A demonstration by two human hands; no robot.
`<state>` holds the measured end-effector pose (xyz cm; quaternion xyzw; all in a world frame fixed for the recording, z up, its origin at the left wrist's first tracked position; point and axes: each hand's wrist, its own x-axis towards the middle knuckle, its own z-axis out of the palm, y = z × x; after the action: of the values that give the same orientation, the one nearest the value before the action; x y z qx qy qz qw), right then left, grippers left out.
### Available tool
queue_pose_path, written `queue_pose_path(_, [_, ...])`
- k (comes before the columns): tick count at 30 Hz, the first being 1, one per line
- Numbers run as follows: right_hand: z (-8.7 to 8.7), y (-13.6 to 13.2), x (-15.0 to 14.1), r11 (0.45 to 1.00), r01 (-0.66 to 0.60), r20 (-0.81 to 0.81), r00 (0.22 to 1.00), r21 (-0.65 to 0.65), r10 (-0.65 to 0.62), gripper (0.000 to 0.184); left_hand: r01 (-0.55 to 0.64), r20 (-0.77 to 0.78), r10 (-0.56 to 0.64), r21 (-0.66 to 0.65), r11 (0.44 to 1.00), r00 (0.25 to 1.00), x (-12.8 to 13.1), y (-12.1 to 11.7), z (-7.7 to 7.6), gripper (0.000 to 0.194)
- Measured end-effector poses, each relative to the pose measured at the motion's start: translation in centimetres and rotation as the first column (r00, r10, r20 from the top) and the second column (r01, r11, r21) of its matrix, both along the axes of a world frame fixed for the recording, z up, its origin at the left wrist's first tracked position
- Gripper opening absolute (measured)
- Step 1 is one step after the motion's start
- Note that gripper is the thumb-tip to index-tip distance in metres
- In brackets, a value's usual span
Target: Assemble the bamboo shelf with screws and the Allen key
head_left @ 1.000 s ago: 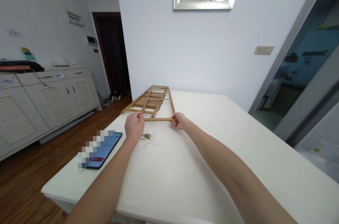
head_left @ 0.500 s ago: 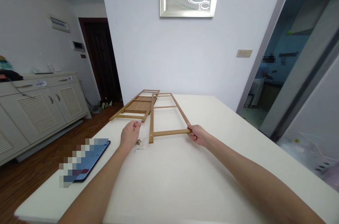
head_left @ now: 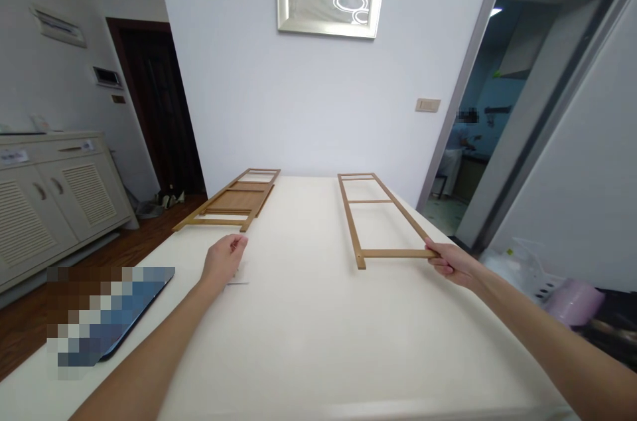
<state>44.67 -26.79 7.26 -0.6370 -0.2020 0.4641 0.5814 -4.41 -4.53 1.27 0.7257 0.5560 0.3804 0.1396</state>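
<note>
Brown wood is in the right hand [head_left: 450, 263]: it grips the near right corner of a ladder-like frame [head_left: 395, 253], by the bench's [head_left: 318, 335] right edge. The left hand [head_left: 221, 261] is curled; I can't tell if it's holding anything. Another frame [head_left: 219, 222] sits by the left edge. This step looks like spreading frames apart; the next move seems to need a soft, flat set-down.

No writing can be read. Two small white labels [head_left: 14, 157] on the drawer fronts of the pale cabinet [head_left: 79, 194] at left bear marks too blurred to decipher; the phone [head_left: 144, 298] shows no legible characters.
</note>
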Motion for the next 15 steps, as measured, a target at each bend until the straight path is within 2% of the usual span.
queue_pose_path(4, [0.0,-1.8,2.7,1.0,0.023,0.014,1.0,-0.014,-0.023,0.022,0.008,-0.01,-0.008,-0.02,1.0,1.0,0.2,-0.1,-0.2,0.037])
queue_pose_path(10, [-1.4,-3.0,5.9,0.998,0.031,0.062,0.998,-0.049,-0.028,0.023,0.011,-0.001,-0.011,0.033,0.999,1.0,0.3,-0.1,-0.4,0.036])
queue_pose_path(13, [-2.0,-3.2,6.7,0.996,0.001,0.19,0.982,-0.09,0.016,0.024,0.017,-0.011,-0.016,0.046,0.999,1.0,0.3,0.1,-0.7,0.035])
queue_pose_path(15, [-2.2,-3.1,7.0,0.987,0.002,0.388,0.92,-0.161,0.061,0.026,0.021,-0.017,-0.02,0.05,0.999,1.0,0.3,0.2,-0.8,0.035])
